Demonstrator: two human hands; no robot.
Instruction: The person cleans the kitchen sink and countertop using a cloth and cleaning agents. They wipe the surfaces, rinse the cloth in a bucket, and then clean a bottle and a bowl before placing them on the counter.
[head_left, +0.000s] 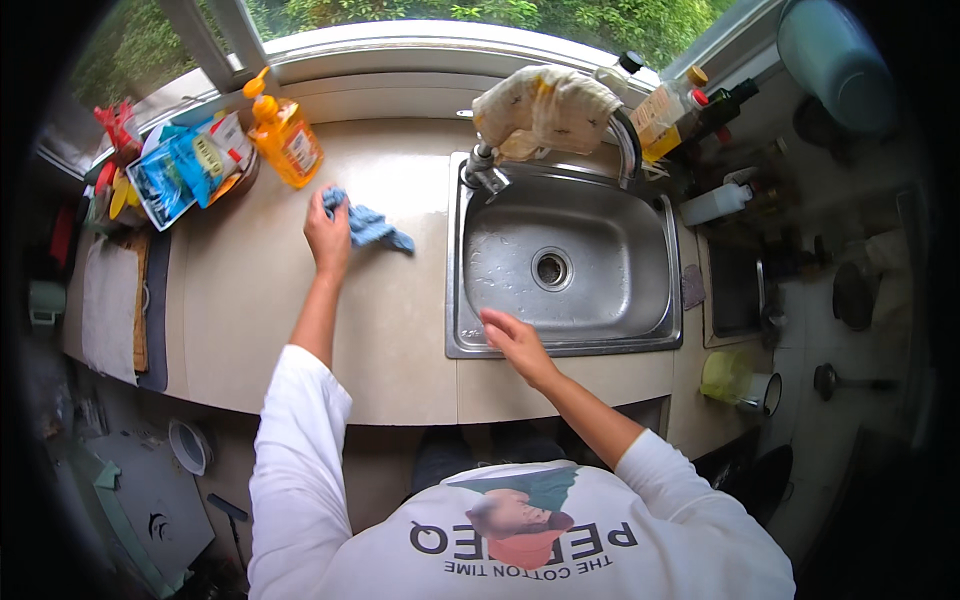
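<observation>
My left hand (328, 234) grips one end of a blue cleaning cloth (369, 226), whose loose part trails to the right just over the beige countertop (397, 322). Beyond that hand stands an orange pump bottle (289, 142) of what looks like dish soap. My right hand (517, 346) holds nothing; its fingers are apart, above the near left corner of a stainless steel sink (634, 339). Water drops dot the basin around the drain (552, 269). Whether the right fingertips touch the sink rim I cannot tell.
A patterned cloth (547, 109) drapes over the curved faucet (627, 150). Snack packets (191, 169) crowd the back left, near a cutting board (140, 307). Bottles (667, 124) stand behind the sink's right side. At the right are a purple sponge (693, 286) and a yellow-green container (726, 375).
</observation>
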